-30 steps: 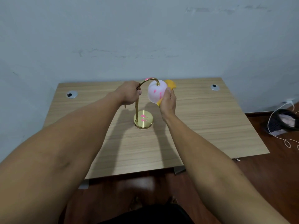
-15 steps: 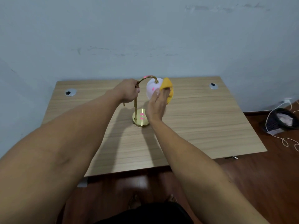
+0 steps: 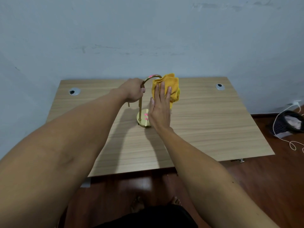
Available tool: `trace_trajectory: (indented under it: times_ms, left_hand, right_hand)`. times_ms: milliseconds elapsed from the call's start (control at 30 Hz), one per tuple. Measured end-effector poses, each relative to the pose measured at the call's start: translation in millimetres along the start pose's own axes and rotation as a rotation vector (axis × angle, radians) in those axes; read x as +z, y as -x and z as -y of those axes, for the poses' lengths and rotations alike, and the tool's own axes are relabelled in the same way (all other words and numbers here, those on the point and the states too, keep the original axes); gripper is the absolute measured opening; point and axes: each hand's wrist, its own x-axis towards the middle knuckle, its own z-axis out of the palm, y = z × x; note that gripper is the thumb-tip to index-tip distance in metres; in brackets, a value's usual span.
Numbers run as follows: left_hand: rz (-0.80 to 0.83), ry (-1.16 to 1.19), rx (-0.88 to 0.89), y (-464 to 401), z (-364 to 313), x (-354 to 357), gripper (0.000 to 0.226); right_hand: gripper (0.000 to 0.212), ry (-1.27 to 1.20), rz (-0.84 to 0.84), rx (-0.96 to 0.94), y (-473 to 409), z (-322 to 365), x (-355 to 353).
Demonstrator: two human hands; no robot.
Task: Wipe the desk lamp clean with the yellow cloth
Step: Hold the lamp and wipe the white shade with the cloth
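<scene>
A gold desk lamp (image 3: pixel 140 107) stands at the middle back of the wooden desk (image 3: pixel 205 129). It has a round base with pink marks and a curved neck. My left hand (image 3: pixel 134 92) is closed around the neck just below the bend. The yellow cloth (image 3: pixel 172 86) is draped over the lamp's globe shade and hides it fully. My right hand (image 3: pixel 160 106) presses the cloth against the near side of the shade, fingers straight and pointing up.
Two round cable grommets (image 3: pixel 74 92) (image 3: pixel 220 86) sit near the desk's back corners. The wall stands right behind the desk. On the dark floor at the right lie a black mesh basket (image 3: pixel 287 124) and a white cord (image 3: pixel 294 143).
My right hand has swept the cloth from the shade's right side around over its front and top, so the white shade is now covered. The left hand has kept its hold on the neck.
</scene>
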Motion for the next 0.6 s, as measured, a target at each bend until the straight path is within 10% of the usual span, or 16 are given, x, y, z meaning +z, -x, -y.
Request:
trace_trajectory:
  times_ms: [200, 600]
  left_hand:
    - [0.011, -0.033, 0.020, -0.6, -1.7, -2.0, 0.017]
    - [0.008, -0.070, 0.036, 5.9, -12.8, -5.9, 0.022]
  right_hand:
    - [0.057, 0.434, 0.123, -0.287, 4.3, -25.4, -12.5]
    - [0.060, 0.481, 0.175, -0.385, -16.3, -25.4, -18.6]
